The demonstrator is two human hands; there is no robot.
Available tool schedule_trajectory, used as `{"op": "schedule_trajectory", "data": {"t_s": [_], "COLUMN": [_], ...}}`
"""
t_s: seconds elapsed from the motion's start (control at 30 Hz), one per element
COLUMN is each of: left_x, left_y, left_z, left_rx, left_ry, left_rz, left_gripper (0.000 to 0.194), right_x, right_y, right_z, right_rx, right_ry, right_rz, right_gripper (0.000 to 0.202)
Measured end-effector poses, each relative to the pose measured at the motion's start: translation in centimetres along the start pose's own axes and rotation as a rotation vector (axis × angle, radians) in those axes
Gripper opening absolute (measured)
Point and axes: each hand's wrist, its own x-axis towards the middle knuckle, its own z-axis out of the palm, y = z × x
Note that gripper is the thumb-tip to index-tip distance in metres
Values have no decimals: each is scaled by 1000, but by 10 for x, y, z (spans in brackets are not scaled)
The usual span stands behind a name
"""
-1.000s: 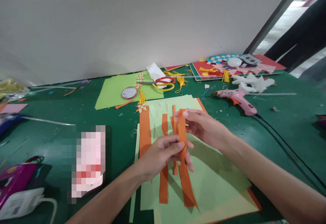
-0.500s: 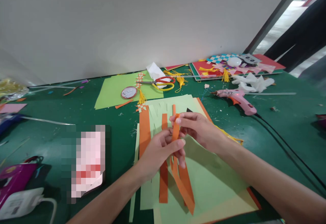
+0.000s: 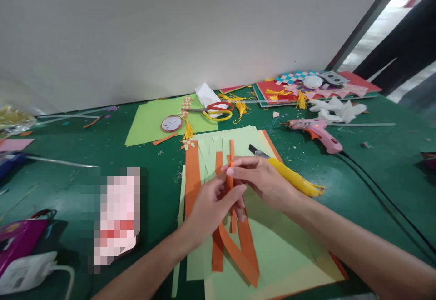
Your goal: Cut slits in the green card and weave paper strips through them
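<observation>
Both hands meet over a stack of pale green paper (image 3: 286,241). A narrow orange paper strip (image 3: 230,179) is pinched at its upper part by my right hand (image 3: 259,177). Lower down, my left hand (image 3: 213,202) closes its thumb and fingers round the same strip. From below my hands, a longer orange strip runs down to a fold near the front. Other orange strips (image 3: 218,250) lie flat on the paper, beside cut pale green strips. Just beyond my right hand rests a yellow cutter knife (image 3: 293,177), blade end pointing away to the left.
Scissors (image 3: 218,111), a round tin (image 3: 171,123) and a yellow tassel (image 3: 188,130) lie on bright green paper at the back. A pink glue gun (image 3: 316,132) with a black cord is on the right. A blurred-out phone (image 3: 117,218) lies on the left.
My right hand has lowered slightly and moved left, closer to my left hand, uncovering more of the cutter knife. The held orange strip now shows edge-on, looking narrower.
</observation>
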Motion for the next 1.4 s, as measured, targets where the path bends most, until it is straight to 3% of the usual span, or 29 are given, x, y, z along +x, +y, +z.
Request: {"op": "schedule_trajectory", "data": {"t_s": [0.17, 0.4, 0.8, 1.07, 1.4], "left_x": [0, -2, -1, -2, -4], "left_y": [-1, 2, -3, -3, -5], "left_z": [1, 1, 1, 1, 3], "left_rx": [27, -9, 25, 77, 130], "left_ry": [-2, 2, 3, 63, 46], "left_rz": [4, 32, 2, 43, 74], "left_gripper": [32, 29, 30, 28, 40], "right_x": [1, 2, 2, 1, 0], "right_y": [4, -7, -5, 1, 2], "right_z": [0, -1, -1, -2, -1], "right_rx": [-17, -171, -256, -28, -46], "right_ry": [-22, 97, 109, -75, -96], "right_rz": [-9, -60, -103, -39, -40], "right_gripper": [19, 15, 20, 25, 28]}}
